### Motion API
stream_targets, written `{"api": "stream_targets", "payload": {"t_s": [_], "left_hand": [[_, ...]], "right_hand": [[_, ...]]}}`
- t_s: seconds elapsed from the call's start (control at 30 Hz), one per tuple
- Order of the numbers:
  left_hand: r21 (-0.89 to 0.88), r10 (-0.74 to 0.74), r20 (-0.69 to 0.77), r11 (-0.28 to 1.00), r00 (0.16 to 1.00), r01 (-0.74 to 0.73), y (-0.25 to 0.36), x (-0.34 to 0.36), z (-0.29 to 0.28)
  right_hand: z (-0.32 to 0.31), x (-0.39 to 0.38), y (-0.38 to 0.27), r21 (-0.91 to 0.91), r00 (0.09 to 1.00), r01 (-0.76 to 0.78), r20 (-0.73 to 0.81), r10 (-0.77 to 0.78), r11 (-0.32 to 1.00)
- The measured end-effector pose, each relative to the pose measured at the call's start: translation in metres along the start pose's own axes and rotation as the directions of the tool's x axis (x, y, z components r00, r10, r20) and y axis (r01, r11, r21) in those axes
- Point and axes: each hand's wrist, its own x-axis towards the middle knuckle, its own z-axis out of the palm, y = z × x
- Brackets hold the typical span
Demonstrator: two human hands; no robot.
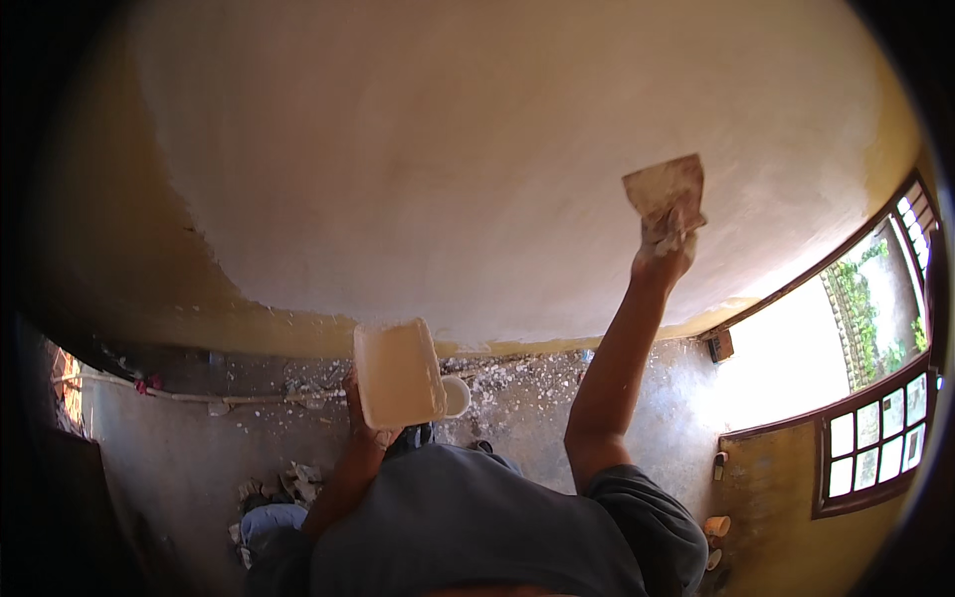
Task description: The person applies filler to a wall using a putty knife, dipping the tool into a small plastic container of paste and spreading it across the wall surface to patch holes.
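Observation:
My right hand point(668, 242), its fingers smeared with pale paste, is raised at the right and closed round a putty knife point(668, 186). The wide blade is coated with dried filler and points up over the wall point(418, 169); whether it touches the wall I cannot tell. A broad whitish layer covers most of that wall, with yellow paint showing round its edges. Low in front of my body, my left hand point(360, 413) grips a rectangular tray point(399, 372) by its left side and underside. Pale residue coats the tray; most of the left fingers are hidden beneath it.
A white round container point(456, 397) shows beside the tray. White flecks litter the grey floor point(537, 428) along the wall's foot, where a long pole point(239, 400) lies at the left. An open doorway point(796, 338) and a paned window point(875, 438) are at the right.

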Motion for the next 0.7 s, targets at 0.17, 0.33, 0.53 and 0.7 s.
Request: {"api": "stream_targets", "payload": {"t_s": [0.17, 0.33, 0.53, 0.7], "left_hand": [[-0.078, -0.015, -0.053, 0.997, 0.998, 0.011, -0.007, 0.005, 0.003], [-0.078, 0.021, -0.102, 0.996, 0.995, -0.029, -0.002, -0.009, -0.016], [-0.071, 0.071, -0.181, 0.994, 0.981, -0.085, 0.009, -0.029, -0.043], [-0.01, 0.131, -0.234, 0.991, 0.963, -0.137, 0.018, -0.052, -0.072]], "right_hand": [[-0.16, -0.166, 0.11, 0.207, 0.703, -0.649, -0.205, 0.681, 0.732], [-0.199, -0.282, 0.167, 0.077, 0.365, -0.906, -0.355, 0.861, 0.416], [-0.085, -0.282, 0.191, -0.901, 0.78, 0.363, 0.433, 0.452, 0.238], [-0.016, -0.262, 0.243, -0.32, 0.258, 0.864, 0.945, 0.203, 0.39]]}}
